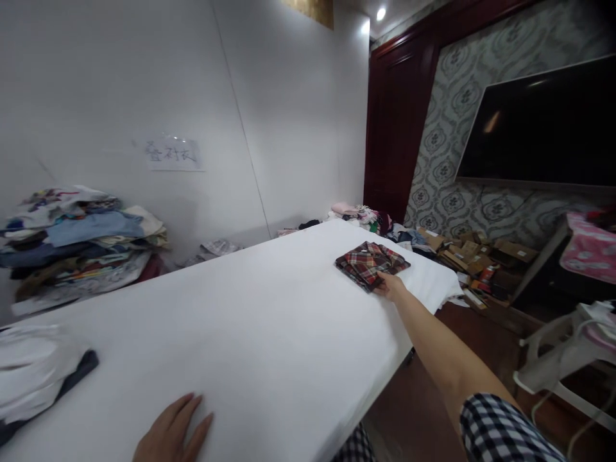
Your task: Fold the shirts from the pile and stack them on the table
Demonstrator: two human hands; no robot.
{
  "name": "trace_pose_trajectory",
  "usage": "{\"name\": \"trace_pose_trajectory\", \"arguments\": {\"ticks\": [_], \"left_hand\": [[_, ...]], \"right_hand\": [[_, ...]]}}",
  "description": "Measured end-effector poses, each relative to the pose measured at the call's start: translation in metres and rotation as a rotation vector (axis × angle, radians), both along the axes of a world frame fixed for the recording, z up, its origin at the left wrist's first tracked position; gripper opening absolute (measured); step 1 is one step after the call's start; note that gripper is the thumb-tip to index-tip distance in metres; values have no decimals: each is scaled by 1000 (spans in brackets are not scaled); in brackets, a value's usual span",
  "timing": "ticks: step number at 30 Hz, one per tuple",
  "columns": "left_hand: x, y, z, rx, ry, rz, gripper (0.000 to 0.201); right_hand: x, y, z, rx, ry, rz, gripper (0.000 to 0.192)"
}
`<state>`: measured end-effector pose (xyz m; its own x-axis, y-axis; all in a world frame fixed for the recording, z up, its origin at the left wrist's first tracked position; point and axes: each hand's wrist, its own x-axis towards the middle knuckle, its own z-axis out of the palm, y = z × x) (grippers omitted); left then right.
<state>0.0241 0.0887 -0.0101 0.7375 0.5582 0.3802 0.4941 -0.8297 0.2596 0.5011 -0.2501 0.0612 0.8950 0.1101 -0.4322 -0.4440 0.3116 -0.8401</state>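
Observation:
A folded red and brown plaid shirt point(368, 262) lies flat near the far right end of the white table point(269, 308). With my arm stretched out, my right hand point(389, 287) grips the shirt's near edge, thumb on top; the other fingers are partly hidden. My left hand point(172, 428) is at the table's near edge, fingers apart and holding nothing. To its left, white and dark folded garments point(36, 369) lie on the tabletop, cut off by the frame's edge.
A tall pile of clothes point(86, 237) stands behind the table at left. More clothes point(356, 215) lie beyond its far end. Cardboard boxes point(474, 253) crowd the floor at right, near a white plastic stool point(568, 346). A paper sign point(174, 154) hangs on the wall.

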Motion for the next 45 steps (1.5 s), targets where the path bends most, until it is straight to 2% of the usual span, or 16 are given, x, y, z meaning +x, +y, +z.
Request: {"name": "trace_pose_trajectory", "arguments": {"ticks": [4,5,7,8,11,14,17,21,24,26,28,31,35,41,43,45], "left_hand": [[7,-26,20,-28,-21,1,38],[8,-33,24,-50,-18,4,39],[9,-44,30,-100,-33,21,38],[9,-48,33,-138,-45,35,37],[7,-52,42,-332,-97,42,28],[-9,-48,56,-444,-230,58,26],[-45,-35,75,-364,-315,115,24],[-116,4,105,-170,-277,338,21],[-167,40,123,-115,-271,501,22],[-190,60,130,-93,-256,569,22],[-201,76,135,-78,-232,597,24],[-196,92,138,-62,-186,588,27],[-164,113,139,-49,-104,558,33],[-115,147,137,-48,-24,603,60],[-106,158,136,-75,-13,641,56],[-103,168,136,-123,-11,681,37]], "right_hand": [[-62,16,3,8,47,193,17],[-81,20,4,25,52,285,15],[-119,28,5,79,61,562,15],[-137,32,6,74,53,701,19],[-188,44,8,-5,-56,978,38],[-231,59,8,-179,-227,1155,53],[-260,75,1,-302,-422,1233,57],[-273,101,-17,-376,-680,1268,57],[-270,125,-29,-496,-867,1189,55],[-268,140,-35,-579,-950,1132,55],[-268,151,-43,-621,-1006,1093,54],[-268,160,-59,-611,-1115,1071,47],[-264,160,-87,-603,-1307,1025,42],[-254,156,-113,-757,-1597,949,46],[-254,154,-115,-804,-1642,930,46],[-255,153,-116,-834,-1672,908,46]]}}
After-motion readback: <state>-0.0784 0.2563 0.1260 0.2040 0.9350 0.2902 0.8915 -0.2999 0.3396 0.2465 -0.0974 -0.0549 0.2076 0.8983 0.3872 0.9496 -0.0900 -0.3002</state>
